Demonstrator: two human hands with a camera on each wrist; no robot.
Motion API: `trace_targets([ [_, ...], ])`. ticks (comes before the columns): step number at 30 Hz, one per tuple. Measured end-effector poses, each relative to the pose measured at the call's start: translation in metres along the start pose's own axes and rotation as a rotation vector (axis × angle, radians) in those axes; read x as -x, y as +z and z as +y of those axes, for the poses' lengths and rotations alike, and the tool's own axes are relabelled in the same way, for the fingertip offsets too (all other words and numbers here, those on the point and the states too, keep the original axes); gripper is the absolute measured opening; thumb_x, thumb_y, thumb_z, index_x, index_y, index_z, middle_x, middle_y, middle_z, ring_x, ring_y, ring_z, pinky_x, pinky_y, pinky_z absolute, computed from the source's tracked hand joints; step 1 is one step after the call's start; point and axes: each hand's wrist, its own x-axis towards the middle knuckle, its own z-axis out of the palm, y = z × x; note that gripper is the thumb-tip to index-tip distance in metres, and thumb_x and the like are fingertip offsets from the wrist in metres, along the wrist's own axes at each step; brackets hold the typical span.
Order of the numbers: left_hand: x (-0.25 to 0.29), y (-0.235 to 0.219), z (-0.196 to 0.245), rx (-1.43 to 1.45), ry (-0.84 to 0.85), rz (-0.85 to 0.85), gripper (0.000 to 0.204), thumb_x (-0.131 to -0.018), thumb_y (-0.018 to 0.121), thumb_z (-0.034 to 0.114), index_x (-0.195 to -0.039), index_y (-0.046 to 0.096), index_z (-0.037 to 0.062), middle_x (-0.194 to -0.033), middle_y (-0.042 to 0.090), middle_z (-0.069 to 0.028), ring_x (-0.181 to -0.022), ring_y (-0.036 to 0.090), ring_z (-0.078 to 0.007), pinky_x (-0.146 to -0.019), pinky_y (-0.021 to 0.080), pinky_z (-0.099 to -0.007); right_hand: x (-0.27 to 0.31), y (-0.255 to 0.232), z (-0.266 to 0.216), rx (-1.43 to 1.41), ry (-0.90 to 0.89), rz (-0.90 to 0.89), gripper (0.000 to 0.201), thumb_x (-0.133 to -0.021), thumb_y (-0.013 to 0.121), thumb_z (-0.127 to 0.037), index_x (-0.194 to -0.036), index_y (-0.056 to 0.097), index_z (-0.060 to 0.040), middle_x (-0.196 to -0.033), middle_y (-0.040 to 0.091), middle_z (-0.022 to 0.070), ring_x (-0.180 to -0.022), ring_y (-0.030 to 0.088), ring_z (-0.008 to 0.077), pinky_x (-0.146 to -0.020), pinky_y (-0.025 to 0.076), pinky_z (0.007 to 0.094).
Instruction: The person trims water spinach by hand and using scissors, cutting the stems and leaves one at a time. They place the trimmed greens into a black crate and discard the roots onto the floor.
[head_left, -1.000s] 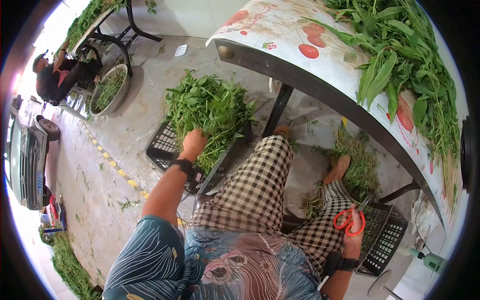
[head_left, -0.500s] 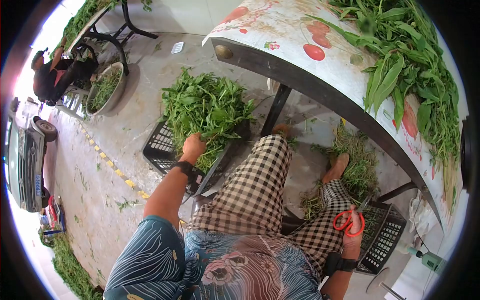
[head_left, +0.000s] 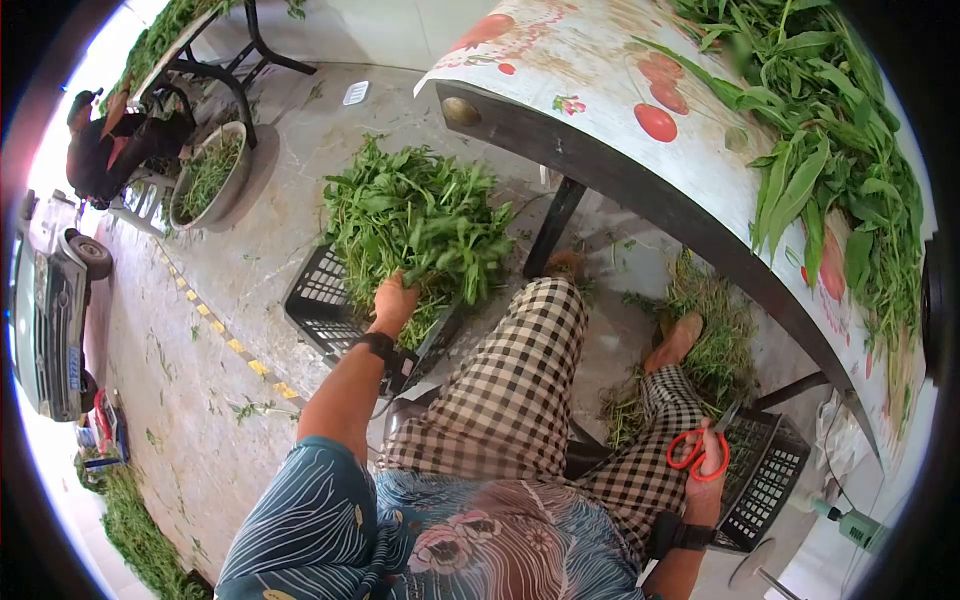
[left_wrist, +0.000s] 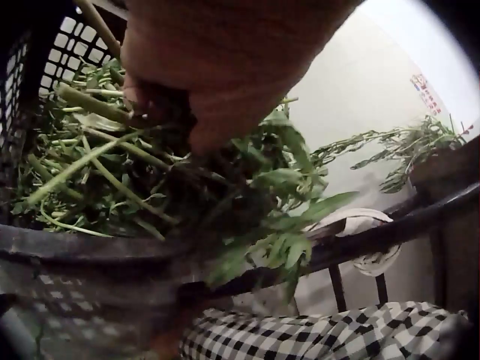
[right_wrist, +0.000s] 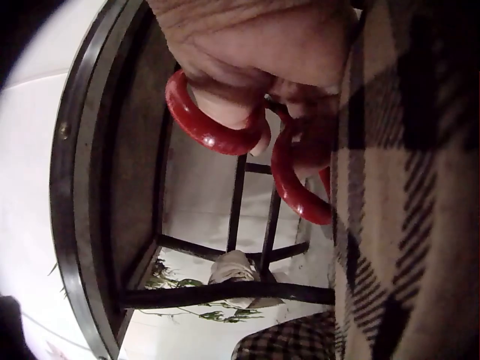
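My left hand (head_left: 396,300) grips stems of leafy greens (head_left: 415,215) heaped in a black plastic crate (head_left: 312,290) on the floor. In the left wrist view its curled fingers (left_wrist: 214,112) are in among the cut stems (left_wrist: 97,169), and the fingertips are partly hidden by shadow. Some leaves at the heap's right side are blurred. My right hand (head_left: 706,470) rests by the checked trouser leg and holds red-handled scissors (head_left: 682,452). In the right wrist view the thumb and fingers are through the red loops (right_wrist: 214,139).
A table (head_left: 600,165) with a printed cover stands ahead, greens (head_left: 820,130) piled at its right. Another crate (head_left: 765,500) is by my right hand; loose stems (head_left: 715,330) lie around my foot. Farther left are a tub (head_left: 215,190), a seated person (head_left: 100,150) and a vehicle (head_left: 50,310).
My left hand has shifted slightly right, and the leaves over the crate's right side have swung toward my knee. The right hand with the scissors stays put. The head view has turned slightly.
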Motion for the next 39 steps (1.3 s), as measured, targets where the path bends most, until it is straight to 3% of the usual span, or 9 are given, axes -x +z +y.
trace_targets([
  [3, -0.003, 0.008, -0.004, 0.11, 0.068, 0.089, 0.038, -0.074, 0.061, 0.027, -0.104, 0.055, 0.0048, -0.084, 0.061, -0.0206, -0.08, 0.059, -0.0368, -0.07, 0.046, -0.0429, 0.001, 0.003, -0.001, -0.003, -0.007, -0.004, 0.033, -0.085, 0.057, -0.029, -0.109, 0.054, -0.0058, -0.073, 0.058, 0.0026, -0.06, 0.052, 0.0104, -0.053, 0.042, 0.0243],
  [6, -0.002, 0.007, -0.001, 0.095, 0.008, 0.032, 0.035, -0.076, 0.059, 0.023, -0.105, 0.055, 0.0039, -0.089, 0.061, -0.0211, -0.084, 0.058, -0.0365, -0.072, 0.046, -0.0426, 0.001, 0.005, -0.002, 0.003, -0.014, -0.004, 0.035, -0.085, 0.057, -0.03, -0.109, 0.054, -0.0056, -0.073, 0.058, 0.0026, -0.06, 0.052, 0.0104, -0.054, 0.042, 0.0245],
  [9, -0.022, 0.048, -0.054, -0.238, 0.173, -0.085, 0.034, -0.077, 0.057, 0.02, -0.107, 0.054, 0.0035, -0.095, 0.06, -0.0216, -0.089, 0.058, -0.0361, -0.076, 0.046, -0.0422, 0.003, 0.007, -0.003, 0.017, -0.007, 0.023, 0.035, -0.085, 0.057, -0.031, -0.109, 0.054, -0.0053, -0.072, 0.058, 0.0028, -0.06, 0.051, 0.0104, -0.054, 0.041, 0.0246],
  [13, -0.007, 0.003, -0.005, -0.039, -0.086, -0.217, 0.041, -0.076, 0.058, 0.02, -0.113, 0.053, 0.0035, -0.101, 0.059, -0.0216, -0.094, 0.057, -0.035, -0.079, 0.046, -0.0417, 0.003, 0.006, -0.003, -0.003, 0.009, 0.034, 0.036, -0.085, 0.057, -0.031, -0.11, 0.054, -0.0048, -0.072, 0.058, 0.003, -0.06, 0.051, 0.0105, -0.054, 0.041, 0.0248],
  [25, -0.003, 0.007, -0.005, -0.043, -0.091, -0.03, 0.036, -0.072, 0.064, 0.026, -0.103, 0.06, 0.0089, -0.091, 0.063, -0.0183, -0.088, 0.059, -0.0337, -0.074, 0.047, -0.0412, 0.004, 0.011, -0.006, 0.083, 0.005, 0.068, 0.036, -0.085, 0.058, -0.032, -0.109, 0.054, -0.0049, -0.071, 0.057, 0.0029, -0.059, 0.051, 0.0105, -0.053, 0.041, 0.0248],
  [28, -0.009, 0.011, -0.01, 0.03, -0.152, -0.162, 0.035, -0.072, 0.064, 0.028, -0.102, 0.061, 0.0099, -0.09, 0.063, -0.0174, -0.087, 0.06, -0.0331, -0.074, 0.048, -0.041, -0.001, 0.005, -0.002, 0.092, 0.008, 0.049, 0.038, -0.083, 0.059, -0.033, -0.109, 0.053, -0.0058, -0.073, 0.059, 0.0046, -0.058, 0.053, 0.011, -0.05, 0.042, 0.0252],
  [31, -0.01, 0.009, -0.007, 0.042, -0.157, -0.189, 0.034, -0.072, 0.063, 0.029, -0.101, 0.062, 0.01, -0.091, 0.063, -0.0173, -0.087, 0.059, -0.0335, -0.074, 0.048, -0.041, -0.002, 0.006, -0.002, 0.087, 0.0, 0.045, 0.037, -0.083, 0.058, -0.031, -0.109, 0.053, -0.0055, -0.073, 0.059, 0.0047, -0.057, 0.053, 0.0112, -0.049, 0.043, 0.0256],
  [34, -0.011, 0.008, -0.005, -0.114, -0.103, -0.102, 0.033, -0.072, 0.062, 0.028, -0.099, 0.062, 0.0097, -0.09, 0.063, -0.0168, -0.087, 0.059, -0.0336, -0.073, 0.047, -0.0416, -0.003, 0.004, 0.001, 0.107, -0.021, 0.021, 0.036, -0.085, 0.056, -0.032, -0.11, 0.054, -0.0058, -0.073, 0.057, 0.0029, -0.06, 0.051, 0.0102, -0.053, 0.041, 0.025],
  [39, -0.009, -0.006, 0.017, 0.006, -0.163, -0.056, 0.03, -0.072, 0.061, 0.023, -0.096, 0.062, 0.0043, -0.086, 0.063, -0.0181, -0.083, 0.059, -0.0346, -0.071, 0.047, -0.042, 0.0, 0.009, -0.002, 0.102, -0.005, 0.055, 0.035, -0.085, 0.056, -0.031, -0.109, 0.053, -0.0069, -0.071, 0.056, 0.0022, -0.058, 0.05, 0.0099, -0.052, 0.041, 0.0238],
])
